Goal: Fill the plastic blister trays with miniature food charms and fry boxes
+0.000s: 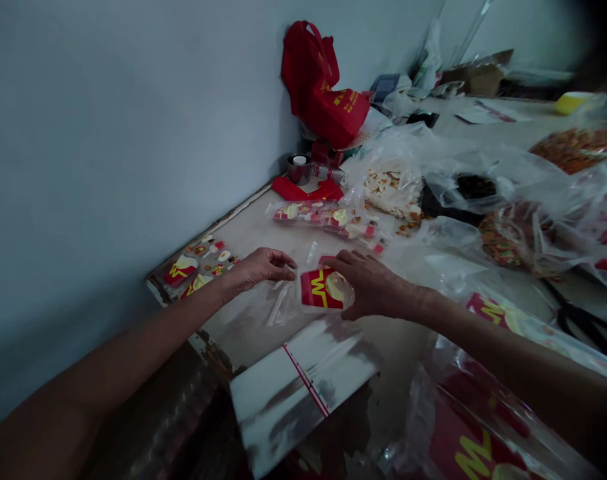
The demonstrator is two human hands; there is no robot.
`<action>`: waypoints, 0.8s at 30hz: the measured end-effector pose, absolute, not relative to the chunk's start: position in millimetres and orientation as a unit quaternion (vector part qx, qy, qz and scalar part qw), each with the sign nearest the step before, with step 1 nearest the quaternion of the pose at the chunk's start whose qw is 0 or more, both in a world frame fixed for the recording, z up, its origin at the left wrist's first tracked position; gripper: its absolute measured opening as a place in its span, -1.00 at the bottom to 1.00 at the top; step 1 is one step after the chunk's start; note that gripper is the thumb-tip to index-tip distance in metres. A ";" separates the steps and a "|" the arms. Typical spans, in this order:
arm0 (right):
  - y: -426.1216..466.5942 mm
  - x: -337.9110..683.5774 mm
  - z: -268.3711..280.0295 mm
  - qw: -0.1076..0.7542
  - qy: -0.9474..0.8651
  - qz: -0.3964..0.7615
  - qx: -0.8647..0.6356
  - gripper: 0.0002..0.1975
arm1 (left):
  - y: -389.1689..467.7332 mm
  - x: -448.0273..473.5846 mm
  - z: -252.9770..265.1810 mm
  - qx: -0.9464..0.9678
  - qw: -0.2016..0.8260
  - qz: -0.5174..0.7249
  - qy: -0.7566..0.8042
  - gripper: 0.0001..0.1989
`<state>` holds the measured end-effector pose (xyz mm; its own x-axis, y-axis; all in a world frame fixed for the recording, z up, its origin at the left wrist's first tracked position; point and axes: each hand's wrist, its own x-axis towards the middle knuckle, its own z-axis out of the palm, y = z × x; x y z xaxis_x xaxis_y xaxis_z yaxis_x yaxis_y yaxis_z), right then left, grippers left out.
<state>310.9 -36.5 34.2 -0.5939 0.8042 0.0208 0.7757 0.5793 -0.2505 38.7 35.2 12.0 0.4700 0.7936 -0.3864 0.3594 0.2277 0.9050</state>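
My right hand [372,283] is wrapped over a flat red piece [313,290] with a yellow W-like mark and a pale yellow part, shaped like a fries carton. Just left of it, my left hand [263,270] has its fingertips pinched together, close to the piece's left edge. What those fingertips hold, if anything, I cannot make out. Clear plastic [282,303] lies on the table below, between the two hands. Nearer to me is a stack of clear plastic bags [303,393] crossed by a red line, at the table's front edge.
Small printed food-shaped pieces [216,257] lie at the left corner by the wall. Behind my hands is a filled clear packet [328,217]. Open bags of small pieces [388,190] and a red cloth bag [328,93] stand farther back. Black scissors [583,320] lie at right.
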 end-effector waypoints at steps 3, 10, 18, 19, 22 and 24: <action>-37.3 304.0 34.5 0.059 -0.886 0.081 -0.454 0.03 | 37.8 37.5 18.2 0.604 0.636 0.120 0.465 -0.58; -52.4 294.1 45.8 0.036 -0.887 0.026 -0.460 0.02 | 50.3 59.3 51.5 0.687 0.606 0.040 0.398 -0.46; -76.8 276.1 46.1 -0.008 -0.881 0.030 -0.473 0.00 | 54.1 62.3 45.1 0.677 0.654 -0.048 0.333 -0.35; -78.2 272.6 46.6 -0.013 -0.879 0.028 -0.475 0.00 | 54.3 58.9 42.6 0.661 0.671 -0.051 0.333 -0.36; -80.8 262.2 45.7 -0.021 -0.873 0.017 -0.486 0.02 | 55.7 54.2 36.7 0.640 0.695 -0.045 0.326 -0.34; -82.2 255.9 42.1 -0.020 -0.871 0.023 -0.491 0.03 | 56.7 57.8 35.1 0.644 0.694 -0.057 0.316 -0.30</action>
<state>255.9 -82.2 42.1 -0.5178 0.8535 -0.0581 0.8554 0.5175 -0.0209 57.8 56.7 35.1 0.7941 0.3279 -0.5118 0.4857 0.1640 0.8586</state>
